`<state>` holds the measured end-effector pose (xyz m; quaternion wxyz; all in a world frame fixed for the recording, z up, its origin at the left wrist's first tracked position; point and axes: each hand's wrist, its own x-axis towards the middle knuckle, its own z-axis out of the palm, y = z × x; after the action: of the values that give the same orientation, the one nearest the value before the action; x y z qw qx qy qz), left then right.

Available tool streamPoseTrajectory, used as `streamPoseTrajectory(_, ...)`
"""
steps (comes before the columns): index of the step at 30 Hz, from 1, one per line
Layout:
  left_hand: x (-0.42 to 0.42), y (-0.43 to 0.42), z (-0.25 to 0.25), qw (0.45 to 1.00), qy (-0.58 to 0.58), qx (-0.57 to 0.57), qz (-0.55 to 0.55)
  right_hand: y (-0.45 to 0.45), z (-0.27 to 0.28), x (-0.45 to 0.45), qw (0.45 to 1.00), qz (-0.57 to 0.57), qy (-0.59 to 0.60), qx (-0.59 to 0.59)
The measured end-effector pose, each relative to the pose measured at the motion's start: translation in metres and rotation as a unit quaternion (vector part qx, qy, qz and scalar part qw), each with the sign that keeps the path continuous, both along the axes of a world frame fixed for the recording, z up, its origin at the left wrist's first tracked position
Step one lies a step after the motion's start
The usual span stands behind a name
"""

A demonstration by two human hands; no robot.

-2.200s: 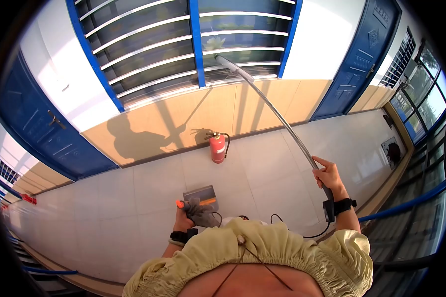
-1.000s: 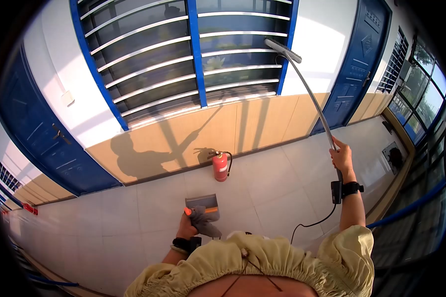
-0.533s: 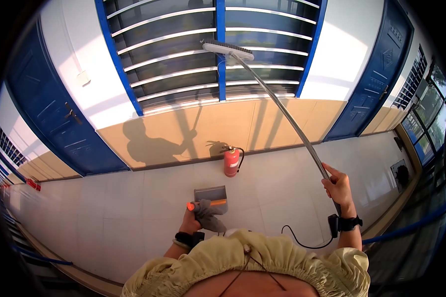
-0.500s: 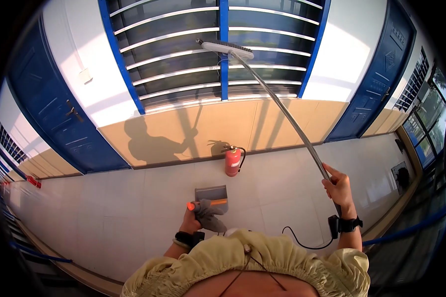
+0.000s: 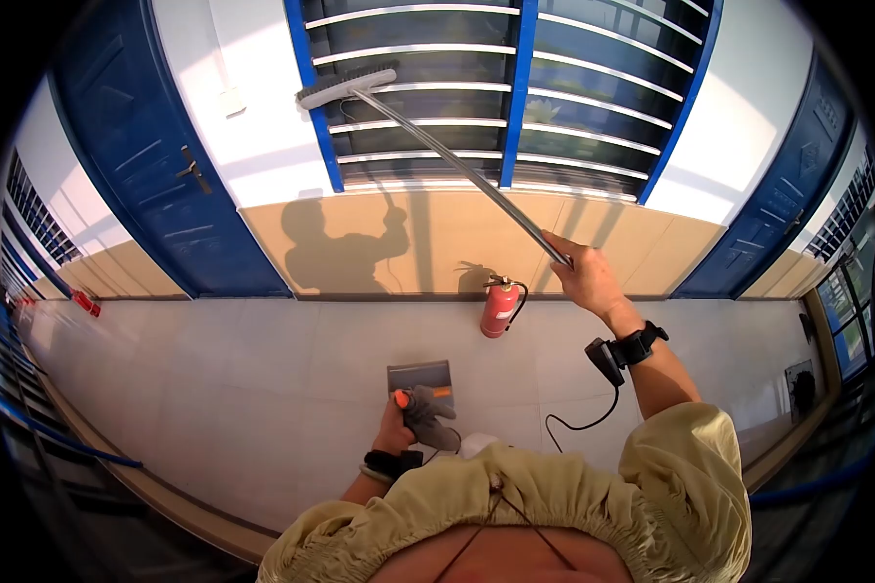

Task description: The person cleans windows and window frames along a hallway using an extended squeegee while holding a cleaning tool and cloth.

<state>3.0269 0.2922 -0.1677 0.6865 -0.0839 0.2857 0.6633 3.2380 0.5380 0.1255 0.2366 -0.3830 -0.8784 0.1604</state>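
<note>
My right hand is closed round the metal pole of a long-handled brush. The pole slants up to the left, and its pale head with dark bristles is up at the left side of the barred window. Whether the bristles touch the bars I cannot tell. Low in the middle, my left hand is closed on a grey cloth and an orange-ended handle. Just beyond that hand shows a grey dustpan-like tray; its link to the handle is partly hidden by the cloth.
A red fire extinguisher stands on the tiled floor by the wall. Blue doors flank the window. Railings run along the left. A black cable hangs from a device at my right wrist.
The brush head has moved left across the window to its left frame. My right arm has reached forward and left, with the pole tilting lower. The view has shifted; my left hand keeps its hold.
</note>
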Motion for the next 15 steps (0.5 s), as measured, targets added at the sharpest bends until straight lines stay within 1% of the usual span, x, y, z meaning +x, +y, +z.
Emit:
streamPoseTrajectory(3,-0.012,-0.017,0.006,0.999,0.026,-0.022,0.030,0.017,-0.019,-0.027,0.997,0.071,0.024,0.026)
streamPoseTrajectory(4,-0.019,-0.024,0.008,0.998,0.030,-0.032,0.033,0.013,-0.022,-0.028,0.996,0.074,0.024,0.033)
streamPoseTrajectory(6,-0.027,-0.033,0.009,0.998,0.031,-0.047,0.040,0.002,-0.018,-0.017,0.998,0.035,0.021,-0.047)
streamPoseTrajectory(7,-0.032,-0.036,0.002,0.999,0.011,-0.035,0.035,-0.002,-0.018,-0.008,0.996,0.015,0.018,-0.085)
streamPoseTrajectory(8,-0.040,-0.042,-0.008,0.999,-0.009,-0.024,0.031,-0.002,-0.025,0.004,0.998,0.021,0.029,-0.045)
streamPoseTrajectory(9,-0.046,-0.047,-0.016,0.999,-0.028,-0.014,0.025,-0.003,-0.028,0.020,0.998,-0.008,0.028,-0.055)
streamPoseTrajectory(12,-0.055,-0.053,-0.021,1.000,0.001,0.009,0.010,-0.015,-0.035,0.072,0.988,-0.109,0.048,-0.096)
streamPoseTrajectory(13,-0.059,-0.054,-0.028,1.000,0.012,-0.012,0.019,-0.032,-0.025,0.085,0.977,-0.135,0.072,-0.148)
streamPoseTrajectory(15,-0.061,-0.053,-0.043,0.998,0.028,-0.050,0.039,-0.059,-0.017,0.118,0.956,-0.190,0.084,-0.206)
